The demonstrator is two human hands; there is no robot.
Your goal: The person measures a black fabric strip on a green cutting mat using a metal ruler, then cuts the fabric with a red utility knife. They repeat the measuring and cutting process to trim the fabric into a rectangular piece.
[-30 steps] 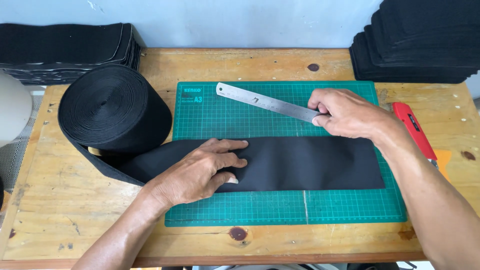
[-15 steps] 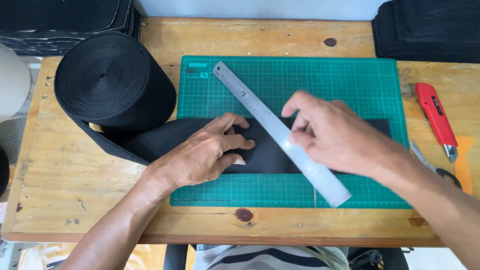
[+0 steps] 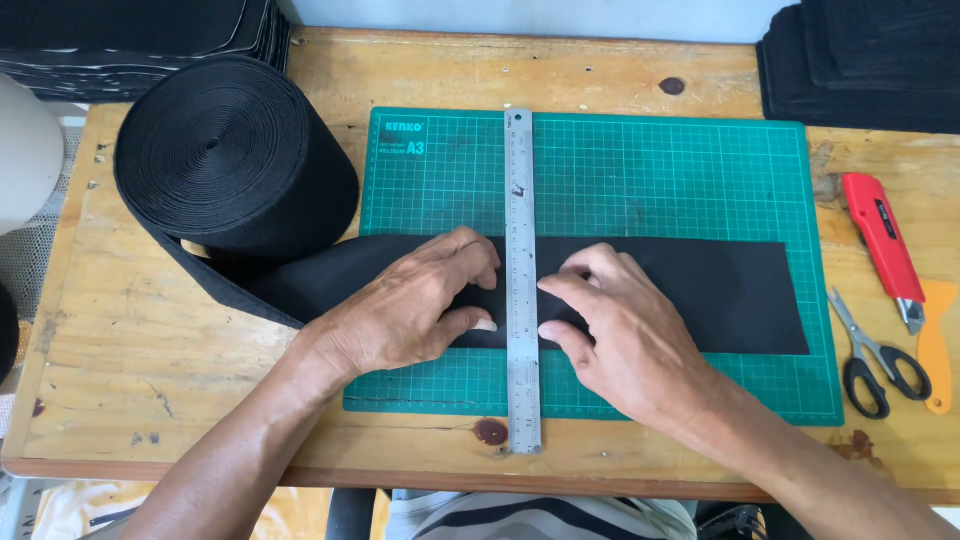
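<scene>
Head view: two hands square a steel ruler across a black strip

Head camera looks straight down on a wooden table point(image 3: 200, 400) with a green cutting mat point(image 3: 680, 180) at the middle of the frame. A steel ruler point(image 3: 521, 200) lies upright in the picture, running from the mat's top edge down past its lower edge onto the wood. It crosses a black fabric strip point(image 3: 720, 290) that lies flat from left to right over the mat's middle.

The left hand point(image 3: 410, 310) rests on the strip just left of the ruler, fingers bent, fingertips point(image 3: 485, 325) touching the ruler's left edge. The right hand point(image 3: 620, 330) lies on the strip just right of the ruler, its fingertips point(image 3: 550, 330) against the right edge. Neither hand is closed around anything; both press flat, with the ruler between them.

The strip runs off the mat to the left and feeds from a large black roll point(image 3: 230, 150) standing in the upper left of the frame, touching the mat's left edge. The strip's free end stops near the mat's right border.

At the right of the frame, on the bare wood, lie a red utility knife point(image 3: 880, 240), black-handled scissors point(image 3: 870, 360) and an orange flat piece point(image 3: 938, 340) just beside them. Stacks of black cut pieces point(image 3: 860, 60) fill the upper right corner, and another black stack point(image 3: 130, 40) sits in the upper left corner.
</scene>
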